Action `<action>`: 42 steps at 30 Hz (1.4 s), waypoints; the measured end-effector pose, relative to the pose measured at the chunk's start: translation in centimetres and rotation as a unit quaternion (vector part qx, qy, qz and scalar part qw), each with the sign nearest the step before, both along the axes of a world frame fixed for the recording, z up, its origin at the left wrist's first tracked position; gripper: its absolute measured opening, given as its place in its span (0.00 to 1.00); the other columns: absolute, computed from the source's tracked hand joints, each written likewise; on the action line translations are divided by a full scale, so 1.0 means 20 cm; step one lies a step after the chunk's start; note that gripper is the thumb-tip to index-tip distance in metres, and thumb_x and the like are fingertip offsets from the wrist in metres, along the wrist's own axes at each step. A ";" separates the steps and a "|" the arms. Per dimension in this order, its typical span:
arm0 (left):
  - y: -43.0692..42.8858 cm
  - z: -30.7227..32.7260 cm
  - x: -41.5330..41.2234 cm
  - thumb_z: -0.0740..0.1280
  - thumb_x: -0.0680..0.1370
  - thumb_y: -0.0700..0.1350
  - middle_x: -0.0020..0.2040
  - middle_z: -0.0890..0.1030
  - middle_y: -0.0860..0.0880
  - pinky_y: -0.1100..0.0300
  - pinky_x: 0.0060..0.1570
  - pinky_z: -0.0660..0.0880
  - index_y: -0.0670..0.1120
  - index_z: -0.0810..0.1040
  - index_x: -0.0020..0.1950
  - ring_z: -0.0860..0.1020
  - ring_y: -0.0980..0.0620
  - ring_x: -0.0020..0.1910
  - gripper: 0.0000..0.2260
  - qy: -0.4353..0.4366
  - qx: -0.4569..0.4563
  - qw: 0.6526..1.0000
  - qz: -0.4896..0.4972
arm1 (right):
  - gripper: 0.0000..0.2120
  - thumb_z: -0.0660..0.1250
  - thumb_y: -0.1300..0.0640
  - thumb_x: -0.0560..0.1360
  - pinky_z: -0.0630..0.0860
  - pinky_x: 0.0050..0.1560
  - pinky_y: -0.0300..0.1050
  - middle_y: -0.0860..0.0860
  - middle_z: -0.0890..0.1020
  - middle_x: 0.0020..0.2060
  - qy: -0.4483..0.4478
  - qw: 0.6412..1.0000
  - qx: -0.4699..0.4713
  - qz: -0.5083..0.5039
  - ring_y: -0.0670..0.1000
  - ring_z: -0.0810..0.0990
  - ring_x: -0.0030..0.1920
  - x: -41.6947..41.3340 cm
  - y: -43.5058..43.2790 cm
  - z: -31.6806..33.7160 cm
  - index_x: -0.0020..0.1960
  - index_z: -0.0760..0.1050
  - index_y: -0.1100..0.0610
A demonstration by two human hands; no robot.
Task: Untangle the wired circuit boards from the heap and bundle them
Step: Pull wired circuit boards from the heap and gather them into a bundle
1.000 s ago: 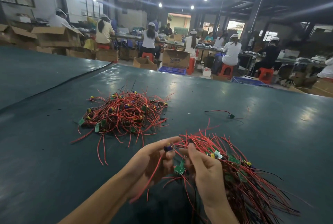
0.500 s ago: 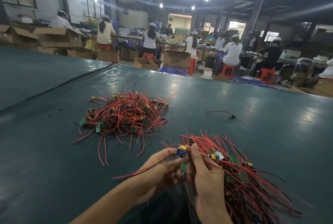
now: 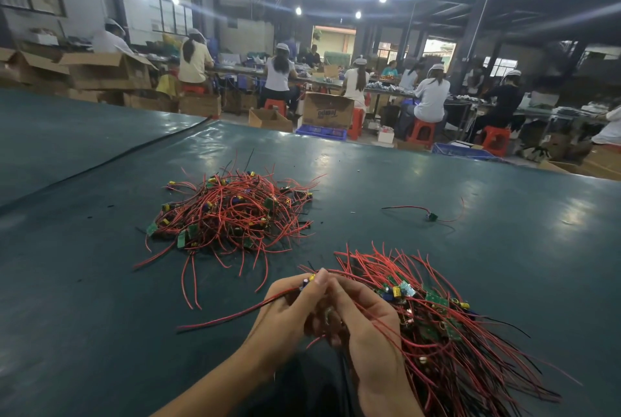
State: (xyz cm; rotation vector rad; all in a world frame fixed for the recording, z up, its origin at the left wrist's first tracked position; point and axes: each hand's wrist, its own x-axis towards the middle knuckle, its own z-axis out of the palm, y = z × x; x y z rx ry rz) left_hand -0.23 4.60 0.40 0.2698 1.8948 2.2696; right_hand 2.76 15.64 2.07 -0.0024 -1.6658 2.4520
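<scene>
1. Busy workshop: people in white caps on red stools at long benches, cardboard boxes everywhere. Up front is a dark green tabletop.
2. The heap sits beyond the hands and to the left, well apart from them. One stray board lies alone off to the right.
3. The left hand has its grip pinched on a single board at the fingertips. Its wire trails out left and down.
4. The right hand has its grip curled round the bundle, with the wires fanning right.
5. The held board meets the right fingertips, with the bundle just right of it. My guess: it tucks rightward, with the wire swung to match the others. The heap is nearer the left hand.
</scene>
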 end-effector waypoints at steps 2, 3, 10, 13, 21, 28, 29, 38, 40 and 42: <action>0.00 -0.02 -0.01 0.67 0.73 0.55 0.27 0.77 0.58 0.60 0.40 0.68 0.51 0.76 0.43 0.74 0.61 0.30 0.08 0.007 0.024 1.000 0.014 | 0.06 0.71 0.60 0.63 0.83 0.37 0.43 0.59 0.86 0.38 0.009 1.000 -0.020 0.006 0.55 0.85 0.36 -0.01 0.00 -0.01 0.39 0.86 0.57; 0.00 -0.02 0.00 0.67 0.74 0.53 0.28 0.77 0.58 0.60 0.40 0.68 0.51 0.76 0.43 0.74 0.61 0.30 0.07 0.013 0.025 0.999 0.016 | 0.07 0.72 0.60 0.63 0.83 0.42 0.47 0.60 0.86 0.40 0.008 1.000 -0.025 0.002 0.57 0.86 0.40 -0.01 0.00 -0.01 0.39 0.86 0.57; 0.01 0.02 0.03 0.70 0.74 0.56 0.26 0.74 0.54 0.57 0.37 0.69 0.54 0.76 0.29 0.72 0.54 0.27 0.15 0.064 0.016 0.998 0.006 | 0.07 0.74 0.58 0.64 0.81 0.41 0.52 0.61 0.85 0.38 -0.078 0.990 -0.106 -0.040 0.59 0.83 0.38 -0.02 0.03 -0.02 0.39 0.85 0.62; 0.00 0.04 0.03 0.68 0.71 0.56 0.24 0.71 0.50 0.60 0.33 0.69 0.51 0.72 0.26 0.70 0.52 0.25 0.17 0.106 0.021 0.994 -0.020 | 0.10 0.72 0.54 0.66 0.67 0.20 0.34 0.49 0.78 0.27 -0.102 0.981 -0.140 -0.084 0.43 0.70 0.22 -0.02 0.13 0.02 0.42 0.85 0.60; 0.00 0.04 0.03 0.64 0.72 0.58 0.24 0.70 0.48 0.60 0.33 0.70 0.50 0.69 0.27 0.69 0.51 0.25 0.18 0.143 0.004 0.989 -0.028 | 0.07 0.71 0.54 0.70 0.67 0.21 0.34 0.47 0.79 0.29 -0.075 0.977 -0.136 -0.145 0.41 0.69 0.23 -0.04 0.20 0.03 0.41 0.85 0.57; 0.04 0.03 0.06 0.66 0.72 0.58 0.28 0.73 0.49 0.62 0.30 0.71 0.49 0.72 0.30 0.72 0.52 0.27 0.17 0.129 0.002 0.990 -0.052 | 0.09 0.72 0.51 0.67 0.80 0.37 0.47 0.58 0.85 0.34 -0.059 0.997 -0.004 -0.055 0.55 0.83 0.35 -0.02 0.01 -0.03 0.39 0.87 0.55; 0.04 0.02 0.06 0.66 0.73 0.57 0.27 0.73 0.50 0.63 0.30 0.71 0.49 0.72 0.29 0.72 0.53 0.26 0.17 0.127 -0.001 0.990 -0.056 | 0.08 0.72 0.52 0.69 0.81 0.43 0.50 0.59 0.86 0.37 -0.063 0.996 -0.001 -0.067 0.56 0.85 0.39 -0.02 0.01 -0.03 0.40 0.87 0.55; 0.01 0.04 0.03 0.64 0.74 0.58 0.24 0.74 0.46 0.53 0.33 0.67 0.47 0.72 0.27 0.70 0.48 0.27 0.20 0.156 -0.055 0.983 -0.084 | 0.07 0.71 0.55 0.72 0.67 0.23 0.36 0.48 0.76 0.26 -0.083 0.984 -0.026 -0.157 0.42 0.68 0.24 -0.04 0.16 0.01 0.39 0.86 0.55; 0.01 0.04 0.03 0.64 0.75 0.57 0.24 0.74 0.46 0.50 0.34 0.67 0.46 0.72 0.28 0.69 0.47 0.27 0.20 0.164 -0.057 0.980 -0.098 | 0.08 0.70 0.55 0.72 0.64 0.20 0.33 0.46 0.75 0.26 -0.080 0.978 -0.079 -0.177 0.41 0.65 0.22 -0.05 0.23 0.02 0.38 0.86 0.57; 0.00 0.03 0.03 0.65 0.76 0.56 0.23 0.74 0.48 0.54 0.34 0.68 0.46 0.72 0.28 0.70 0.48 0.25 0.20 0.172 -0.056 0.978 -0.107 | 0.10 0.70 0.56 0.74 0.64 0.20 0.33 0.47 0.75 0.27 -0.067 0.970 -0.115 -0.203 0.42 0.64 0.23 -0.06 0.27 0.03 0.37 0.85 0.58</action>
